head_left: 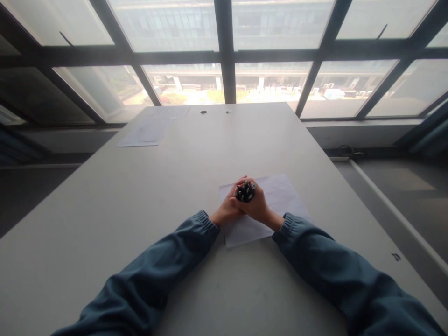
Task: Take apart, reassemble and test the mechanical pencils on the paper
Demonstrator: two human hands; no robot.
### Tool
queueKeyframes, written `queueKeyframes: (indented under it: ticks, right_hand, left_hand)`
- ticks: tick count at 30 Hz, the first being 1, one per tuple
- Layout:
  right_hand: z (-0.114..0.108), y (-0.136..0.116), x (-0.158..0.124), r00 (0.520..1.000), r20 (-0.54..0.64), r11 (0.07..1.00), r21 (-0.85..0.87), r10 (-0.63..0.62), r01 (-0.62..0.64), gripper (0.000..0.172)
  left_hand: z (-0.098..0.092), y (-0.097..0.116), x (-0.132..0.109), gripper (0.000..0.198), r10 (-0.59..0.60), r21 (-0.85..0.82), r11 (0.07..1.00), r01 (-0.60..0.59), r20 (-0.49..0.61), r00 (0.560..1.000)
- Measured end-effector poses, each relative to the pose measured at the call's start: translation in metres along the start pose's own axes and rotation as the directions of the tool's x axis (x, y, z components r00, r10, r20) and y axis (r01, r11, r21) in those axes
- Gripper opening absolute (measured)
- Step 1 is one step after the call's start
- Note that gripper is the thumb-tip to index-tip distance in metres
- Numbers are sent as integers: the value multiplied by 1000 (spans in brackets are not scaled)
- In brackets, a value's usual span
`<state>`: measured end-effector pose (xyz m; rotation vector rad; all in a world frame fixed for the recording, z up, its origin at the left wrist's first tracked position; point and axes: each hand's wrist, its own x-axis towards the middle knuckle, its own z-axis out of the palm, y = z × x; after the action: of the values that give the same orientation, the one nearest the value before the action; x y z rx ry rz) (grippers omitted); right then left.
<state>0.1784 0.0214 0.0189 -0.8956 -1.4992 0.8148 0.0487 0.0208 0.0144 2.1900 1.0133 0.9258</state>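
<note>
Head view: a broad, smooth white worktop (105, 219) runs forward from the person toward a wall of dark-framed windows (226, 55), its far end close to the glass. Near its middle, the left hand (226, 207) and the right hand (259, 205) meet, fingers curled and closed around an upright bundle of slender black pen-like sticks (245, 192) with pale glints on their upper ends. Beneath the fingers lies a plain white paper sheet (283, 198), set askew and reaching out to their right; whether the bundle touches it is hidden by the hands.

Well beyond the fingers, to the left, flat white papers (145, 130) lie near the worktop's edge; straight ahead, by the far edge, are two small round holes (203, 112). To the right of the fingers and nearer the person is a small dark mark (396, 257). Past that side — lower down — a long pale rail (399, 214) crosses grey floor (409, 186). Bright daylight enters from ahead — a pale building (273, 35) shows outside — leaving the room's sides dim.
</note>
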Motion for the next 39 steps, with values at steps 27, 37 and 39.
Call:
queueKeyframes:
  ticks: [27, 37, 39]
  right_hand:
    - [2, 10, -14, 1000, -14, 999, 32, -26, 27, 20]
    - [8, -23, -17, 958, -287, 1000, 18, 19, -14, 31]
    - [11, -29, -19, 957, -289, 999, 30, 27, -20, 36]
  left_hand:
    - [12, -25, -2, 99, -72, -406, 910, 79, 34, 997]
    - [4, -1, -8, 88, 59, -416, 905, -87, -78, 995]
    - [4, 5, -12, 82, 35, -402, 913, -72, -98, 995]
